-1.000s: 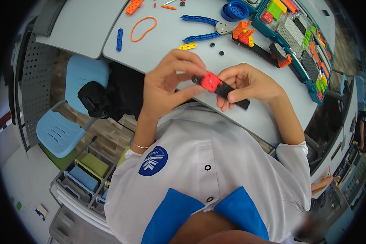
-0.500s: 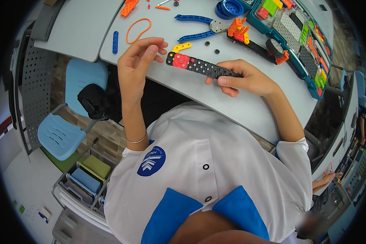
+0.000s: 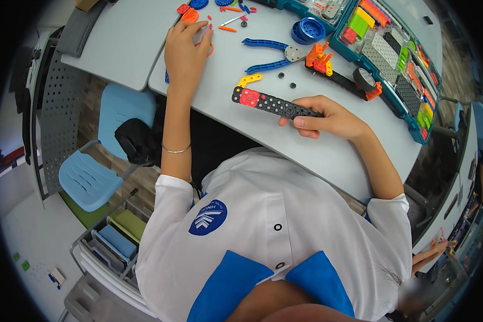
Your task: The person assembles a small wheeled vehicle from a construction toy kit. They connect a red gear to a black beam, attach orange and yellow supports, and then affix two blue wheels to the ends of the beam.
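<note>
My right hand (image 3: 327,117) grips one end of a long black perforated beam (image 3: 276,105) that has a red block fixed near its far end; the beam lies low over the grey table (image 3: 306,145). My left hand (image 3: 185,51) is stretched out to the far left of the table, fingers spread and resting over an orange ring and a blue strip, close to small red and orange pieces (image 3: 187,13). Whether it grips anything is hidden under the palm. A yellow angled piece (image 3: 249,80) lies just beyond the beam.
A blue plier-like tool (image 3: 268,53), a blue round part (image 3: 307,29), a black-and-orange assembly (image 3: 338,72) and a teal parts case (image 3: 397,59) with coloured pieces lie further back. A light blue chair (image 3: 91,172) and floor bins (image 3: 110,241) stand to the left.
My left hand has let go of the beam and reached out to the far left over the orange ring. My right hand now holds the beam alone, lowered toward the table.
</note>
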Demonstrator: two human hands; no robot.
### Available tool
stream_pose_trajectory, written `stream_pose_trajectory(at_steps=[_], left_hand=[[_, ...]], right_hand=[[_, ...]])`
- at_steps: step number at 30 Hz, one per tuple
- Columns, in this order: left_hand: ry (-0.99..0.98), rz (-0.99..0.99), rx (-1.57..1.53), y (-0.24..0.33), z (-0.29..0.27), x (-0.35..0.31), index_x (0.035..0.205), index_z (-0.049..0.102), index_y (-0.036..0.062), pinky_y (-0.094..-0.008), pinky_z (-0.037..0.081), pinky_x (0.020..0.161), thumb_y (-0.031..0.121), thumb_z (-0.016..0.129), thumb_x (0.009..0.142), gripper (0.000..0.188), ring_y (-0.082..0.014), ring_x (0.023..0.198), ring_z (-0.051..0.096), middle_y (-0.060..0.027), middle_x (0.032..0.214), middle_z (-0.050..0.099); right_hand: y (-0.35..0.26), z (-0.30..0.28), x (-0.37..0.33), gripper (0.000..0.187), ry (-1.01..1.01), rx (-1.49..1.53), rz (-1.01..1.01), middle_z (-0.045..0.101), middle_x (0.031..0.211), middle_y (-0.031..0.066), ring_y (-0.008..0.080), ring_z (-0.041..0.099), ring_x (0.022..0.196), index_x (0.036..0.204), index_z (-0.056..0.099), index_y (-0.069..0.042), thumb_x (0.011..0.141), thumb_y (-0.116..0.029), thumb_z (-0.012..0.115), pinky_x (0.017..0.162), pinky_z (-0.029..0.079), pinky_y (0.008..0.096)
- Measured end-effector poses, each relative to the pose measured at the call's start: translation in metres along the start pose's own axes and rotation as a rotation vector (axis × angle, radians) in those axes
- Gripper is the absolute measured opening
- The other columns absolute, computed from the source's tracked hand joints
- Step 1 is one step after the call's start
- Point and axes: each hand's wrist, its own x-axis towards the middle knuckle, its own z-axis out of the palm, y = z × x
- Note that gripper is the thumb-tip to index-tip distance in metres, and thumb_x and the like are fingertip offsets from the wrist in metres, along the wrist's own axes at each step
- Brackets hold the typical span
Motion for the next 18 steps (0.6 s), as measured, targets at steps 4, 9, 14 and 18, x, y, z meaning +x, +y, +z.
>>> stream_pose_trajectory(at_steps=[4,9,14,18], left_hand=[[-0.015,-0.024,0.000,-0.002,0.008,0.007,0.099,0.076,0.0089,-0.0341,0.049,0.077,0.018,0.073,0.086,0.016,-0.0212,0.085,0.060,-0.0046,0.092,0.066],[0.011,-0.071,-0.099,0.011,-0.006,0.005,0.097,0.076,0.0085,-0.0291,0.050,0.069,0.014,0.071,0.088,0.011,-0.0153,0.083,0.062,-0.0028,0.089,0.069],[-0.051,-0.185,-0.674,0.077,-0.052,-0.025,0.099,0.075,0.0051,-0.0245,0.051,0.069,0.002,0.071,0.086,0.014,-0.0130,0.083,0.066,-0.0060,0.090,0.071],[-0.214,-0.065,-0.598,0.115,-0.067,-0.050,0.098,0.075,0.0025,-0.0240,0.052,0.068,-0.002,0.075,0.082,0.017,-0.0135,0.079,0.068,-0.0076,0.090,0.072]], right_hand=[[0.001,-0.002,-0.001,0.027,-0.015,-0.010,-0.023,0.048,0.063,-0.0037,0.0048,0.043,0.058,0.113,0.068,-0.004,0.100,-0.027,0.060,0.055,0.032,0.0247],[0.008,0.001,0.000,0.029,0.076,0.019,-0.085,0.048,0.062,-0.0040,0.0051,0.043,0.057,0.114,0.067,-0.003,0.099,-0.026,0.061,0.053,0.031,0.0239],[0.017,0.013,0.003,0.029,0.306,0.018,-0.177,0.048,0.066,-0.0041,0.0043,0.042,0.058,0.115,0.067,-0.003,0.099,-0.027,0.062,0.053,0.030,0.0233],[0.020,0.022,0.003,0.025,0.371,-0.030,-0.211,0.051,0.072,-0.0036,0.0036,0.044,0.062,0.113,0.067,-0.004,0.099,-0.024,0.061,0.056,0.034,0.0230]])
